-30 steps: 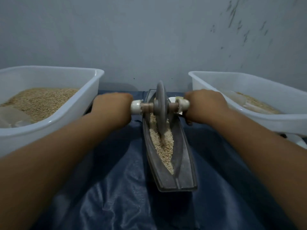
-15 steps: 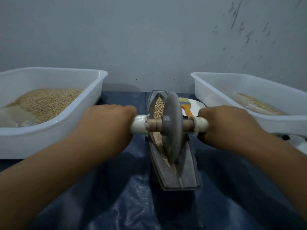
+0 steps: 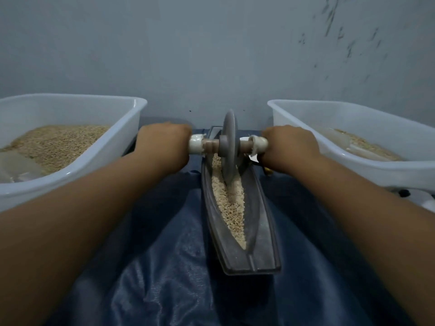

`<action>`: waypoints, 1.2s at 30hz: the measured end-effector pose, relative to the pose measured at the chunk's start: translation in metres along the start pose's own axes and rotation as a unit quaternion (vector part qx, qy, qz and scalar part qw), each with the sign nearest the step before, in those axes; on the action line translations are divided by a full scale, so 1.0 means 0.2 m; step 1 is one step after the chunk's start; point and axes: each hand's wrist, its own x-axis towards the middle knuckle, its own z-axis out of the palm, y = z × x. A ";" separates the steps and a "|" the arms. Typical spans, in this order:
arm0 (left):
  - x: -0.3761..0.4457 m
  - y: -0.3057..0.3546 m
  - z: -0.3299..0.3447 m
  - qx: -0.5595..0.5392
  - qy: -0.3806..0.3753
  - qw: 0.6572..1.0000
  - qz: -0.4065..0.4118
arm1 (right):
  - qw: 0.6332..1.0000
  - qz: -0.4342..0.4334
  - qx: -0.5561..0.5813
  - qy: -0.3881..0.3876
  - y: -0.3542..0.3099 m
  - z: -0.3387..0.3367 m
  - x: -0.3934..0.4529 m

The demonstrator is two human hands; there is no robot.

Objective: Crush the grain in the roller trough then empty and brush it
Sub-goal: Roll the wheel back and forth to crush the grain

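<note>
A dark boat-shaped roller trough (image 3: 264, 234) lies lengthwise in the middle of the blue cloth, with pale crushed grain (image 3: 231, 208) along its groove. A grey roller disc (image 3: 228, 147) on a wooden axle stands in the far half of the trough. My left hand (image 3: 164, 144) grips the axle's white left handle (image 3: 196, 144). My right hand (image 3: 290, 145) grips the white right handle (image 3: 259, 144). Both arms stretch forward. The brush is hidden behind my right hand.
A white tub (image 3: 127, 137) with whole grain stands at the left, another white tub (image 3: 294, 128) with some grain at the right. A grey wall closes the back. Blue cloth (image 3: 164, 267) covers the table in front.
Both hands have pushed the roller away from me, from the trough's near half to its far half. The orange brush seen beside the trough is now covered by my right hand.
</note>
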 end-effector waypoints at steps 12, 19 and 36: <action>-0.17 0.04 -0.11 0.032 0.013 0.998 0.047 | 1.000 -0.001 0.018 -0.019 0.01 -0.05 -0.22; -0.45 0.04 -0.29 0.036 0.071 0.993 0.091 | 0.997 -0.035 0.002 -0.068 0.04 -0.29 -0.54; 0.03 0.00 0.02 0.018 -0.007 1.000 0.010 | 1.000 -0.018 0.001 -0.024 0.01 0.02 0.08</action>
